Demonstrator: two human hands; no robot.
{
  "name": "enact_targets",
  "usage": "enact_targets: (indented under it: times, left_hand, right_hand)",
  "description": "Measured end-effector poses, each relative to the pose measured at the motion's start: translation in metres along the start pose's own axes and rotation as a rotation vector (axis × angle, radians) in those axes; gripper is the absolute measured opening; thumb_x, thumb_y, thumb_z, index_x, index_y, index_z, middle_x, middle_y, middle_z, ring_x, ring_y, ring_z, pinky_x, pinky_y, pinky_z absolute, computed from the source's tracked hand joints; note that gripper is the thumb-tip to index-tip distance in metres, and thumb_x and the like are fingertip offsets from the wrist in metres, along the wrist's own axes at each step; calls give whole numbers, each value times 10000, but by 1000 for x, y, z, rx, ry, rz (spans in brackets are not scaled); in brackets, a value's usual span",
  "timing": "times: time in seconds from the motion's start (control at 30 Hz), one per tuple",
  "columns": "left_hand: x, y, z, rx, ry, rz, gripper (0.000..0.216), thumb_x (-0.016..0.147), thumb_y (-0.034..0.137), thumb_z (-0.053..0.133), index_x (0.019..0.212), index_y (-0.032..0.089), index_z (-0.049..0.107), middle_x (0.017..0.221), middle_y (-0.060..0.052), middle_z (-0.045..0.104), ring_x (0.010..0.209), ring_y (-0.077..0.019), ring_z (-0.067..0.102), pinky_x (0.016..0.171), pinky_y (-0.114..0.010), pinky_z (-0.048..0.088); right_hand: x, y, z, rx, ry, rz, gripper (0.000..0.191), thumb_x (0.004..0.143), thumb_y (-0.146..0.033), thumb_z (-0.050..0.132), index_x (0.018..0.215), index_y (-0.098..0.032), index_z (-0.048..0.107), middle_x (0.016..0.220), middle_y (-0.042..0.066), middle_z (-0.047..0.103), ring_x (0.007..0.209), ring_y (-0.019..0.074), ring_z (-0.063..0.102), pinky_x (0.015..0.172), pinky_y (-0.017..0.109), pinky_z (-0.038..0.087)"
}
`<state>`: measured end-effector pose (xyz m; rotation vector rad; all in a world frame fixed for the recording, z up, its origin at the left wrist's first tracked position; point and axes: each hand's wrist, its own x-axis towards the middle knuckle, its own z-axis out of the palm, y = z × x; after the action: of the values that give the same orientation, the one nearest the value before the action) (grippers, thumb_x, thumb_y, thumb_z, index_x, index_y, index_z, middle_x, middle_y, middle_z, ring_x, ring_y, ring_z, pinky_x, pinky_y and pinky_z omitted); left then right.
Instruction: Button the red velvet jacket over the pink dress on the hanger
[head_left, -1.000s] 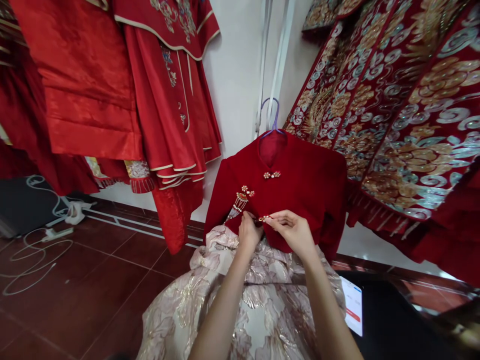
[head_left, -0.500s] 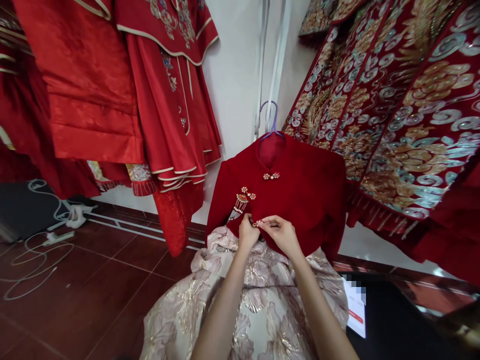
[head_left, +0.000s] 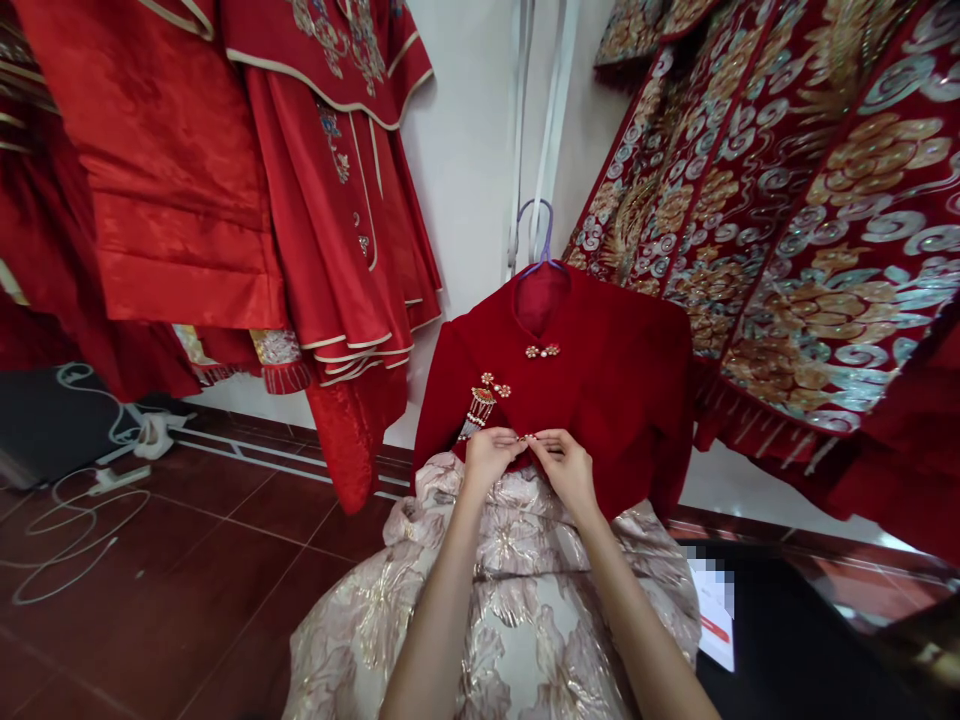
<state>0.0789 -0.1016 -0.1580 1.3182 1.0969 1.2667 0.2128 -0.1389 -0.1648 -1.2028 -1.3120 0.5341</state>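
Observation:
A dark red velvet jacket (head_left: 600, 360) hangs on a purple hanger (head_left: 547, 240), with a jewelled clasp (head_left: 542, 351) at its collar. On its chest sits a fan-shaped brooch (head_left: 481, 405) with beaded tassels. Low on the jacket front, my left hand (head_left: 491, 455) and my right hand (head_left: 566, 468) pinch a small jewelled clasp (head_left: 524, 438) from either side, fingertips almost meeting. Most of that clasp is covered by my fingers. Below the hands spreads a pale, gold-patterned floral skirt (head_left: 517, 610).
Red garments (head_left: 180, 200) hang at the left, and a heavily embroidered red robe (head_left: 810, 250) hangs at the right. A white rack pole (head_left: 553, 120) stands behind the jacket. White cables (head_left: 82, 530) lie on the tiled floor. A lit screen (head_left: 712, 620) rests on a black surface.
My left hand has turned, its fingers now stretched toward the right hand. The pinched clasp has shifted slightly right and up. My right hand has moved only a little.

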Motion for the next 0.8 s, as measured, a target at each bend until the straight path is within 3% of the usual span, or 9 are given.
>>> enact_targets:
  times: [0.17,0.4,0.67,0.73,0.8]
  left_hand:
    - [0,0,1,68,20,71,103,651,108,714,751,98,691,762,-93,724,677,-158,678,681,-286,562]
    - [0,-4,0,128,-12,107,140,687,36,618,784,91,702,757,-93,726,636,-142,665,652,-272,552]
    - [-2,-2,-2,216,-47,157,126,747,92,597,836,124,681,791,-63,707,674,-133,655,656,-257,544]
    - [-3,3,-5,300,55,211,195,749,93,598,925,144,664,902,-64,693,700,-116,649,709,-253,533]
    - [-4,11,-11,359,268,272,229,771,134,590,990,168,644,1004,-68,655,700,-100,632,747,-251,517]
  right_hand:
    - [-3,-7,1,-50,16,-52,359,797,-512,597,875,-161,615,825,73,677,746,170,642,709,287,539]
    - [-6,-9,3,-111,42,-111,410,805,-563,555,867,-163,621,811,75,681,725,168,638,698,291,531]
    - [-2,-6,2,-114,28,-99,381,811,-538,556,878,-166,608,835,81,671,741,173,634,698,299,540]
    - [0,-11,-3,-104,19,-83,374,806,-514,576,940,-166,603,862,84,670,752,176,637,693,304,543]
    - [2,-23,-13,-72,96,-84,374,816,-486,574,1018,-171,589,890,83,663,768,172,638,694,304,544]
